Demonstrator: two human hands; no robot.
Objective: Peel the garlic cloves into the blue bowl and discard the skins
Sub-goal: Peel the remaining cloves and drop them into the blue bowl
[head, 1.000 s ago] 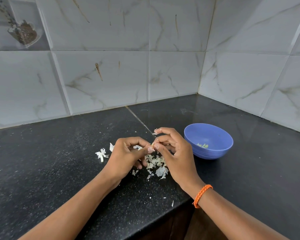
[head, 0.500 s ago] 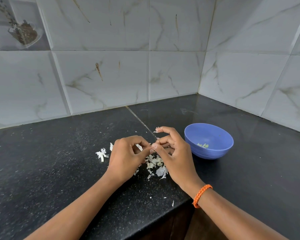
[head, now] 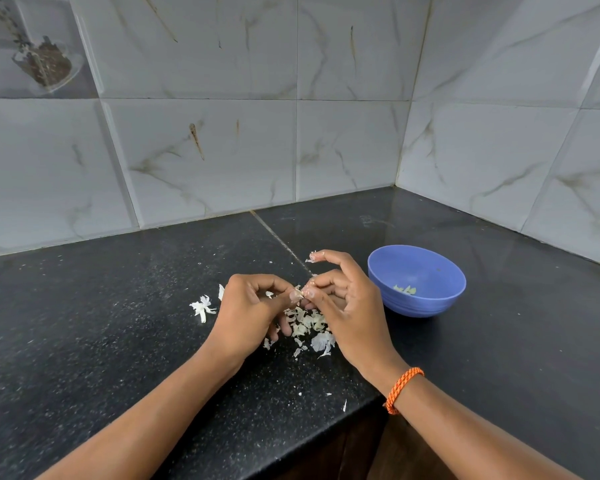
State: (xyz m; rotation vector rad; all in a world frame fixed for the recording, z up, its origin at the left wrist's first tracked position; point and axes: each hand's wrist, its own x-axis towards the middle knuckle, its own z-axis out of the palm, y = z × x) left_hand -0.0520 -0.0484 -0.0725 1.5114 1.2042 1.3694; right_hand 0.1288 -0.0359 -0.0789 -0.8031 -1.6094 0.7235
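Over the black counter, my left hand point(head: 248, 310) and my right hand point(head: 347, 306) meet fingertip to fingertip around a small garlic clove point(head: 300, 293), mostly hidden between them. Both pinch it with thumb and fingers. A scrap of skin clings to my raised right index fingertip. Under the hands lies a pile of white garlic skins point(head: 309, 327). To the right stands the blue bowl point(head: 426, 271), with a few pale peeled cloves point(head: 406, 289) inside.
A separate tuft of skin point(head: 202, 307) lies left of my left hand. The counter's front edge point(head: 291, 455) runs just below my forearms. Tiled walls close the back and right side. An orange band point(head: 402, 389) circles my right wrist.
The hands have stayed in place over the pile; only the fingers have shifted slightly around the clove.
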